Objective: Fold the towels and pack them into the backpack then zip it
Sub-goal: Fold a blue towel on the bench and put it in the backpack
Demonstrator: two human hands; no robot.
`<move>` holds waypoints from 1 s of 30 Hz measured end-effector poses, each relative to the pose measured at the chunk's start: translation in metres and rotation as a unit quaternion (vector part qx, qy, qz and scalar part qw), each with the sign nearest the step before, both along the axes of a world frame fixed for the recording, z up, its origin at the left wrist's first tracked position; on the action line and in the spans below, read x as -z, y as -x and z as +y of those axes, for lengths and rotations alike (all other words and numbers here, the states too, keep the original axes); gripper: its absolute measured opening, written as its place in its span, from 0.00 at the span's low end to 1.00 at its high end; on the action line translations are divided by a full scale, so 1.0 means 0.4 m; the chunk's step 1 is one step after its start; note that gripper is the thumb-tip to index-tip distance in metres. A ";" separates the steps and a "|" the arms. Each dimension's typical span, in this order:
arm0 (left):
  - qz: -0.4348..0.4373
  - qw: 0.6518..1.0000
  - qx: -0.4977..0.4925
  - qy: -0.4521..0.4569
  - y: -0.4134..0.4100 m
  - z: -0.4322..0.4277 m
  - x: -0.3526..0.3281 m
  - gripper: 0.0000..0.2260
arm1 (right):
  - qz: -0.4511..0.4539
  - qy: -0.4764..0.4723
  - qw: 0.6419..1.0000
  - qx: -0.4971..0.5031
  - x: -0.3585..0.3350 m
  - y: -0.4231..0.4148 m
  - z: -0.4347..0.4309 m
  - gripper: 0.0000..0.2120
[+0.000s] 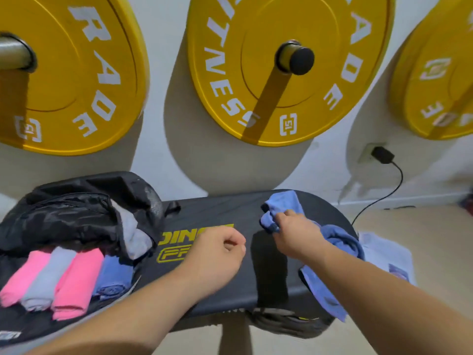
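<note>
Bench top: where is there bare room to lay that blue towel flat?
The bench pad is bare in the middle, between the backpack and the blue towel; the left hand covers part of the logo there. Crowded: folded towels at the left end, a pale towel beside the blue one at the right.

Your left forearm enters from 7 o'clock, runs toward 1 o'clock. Left hand point(217, 254) back up, fingers curled into loose fist, nothing in it. Your right forearm enters from 4 o'clock, reaches toward 10 o'clock. Right hand point(294, 233) palm down, fingers curled round bunched blue towel point(280, 203). Hands near each other, not touching. Both forearms bare.
</note>
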State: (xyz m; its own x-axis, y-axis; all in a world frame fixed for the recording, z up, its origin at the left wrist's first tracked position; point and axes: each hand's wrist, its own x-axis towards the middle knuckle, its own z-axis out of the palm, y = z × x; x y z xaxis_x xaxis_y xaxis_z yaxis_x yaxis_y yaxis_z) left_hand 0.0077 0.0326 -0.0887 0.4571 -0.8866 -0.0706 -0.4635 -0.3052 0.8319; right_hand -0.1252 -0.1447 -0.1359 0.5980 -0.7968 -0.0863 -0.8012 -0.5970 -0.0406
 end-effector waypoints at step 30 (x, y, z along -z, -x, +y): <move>0.288 0.946 -0.144 0.040 -0.118 0.259 -0.210 0.20 | -0.481 -0.481 0.732 0.040 -0.441 -0.137 0.396 0.10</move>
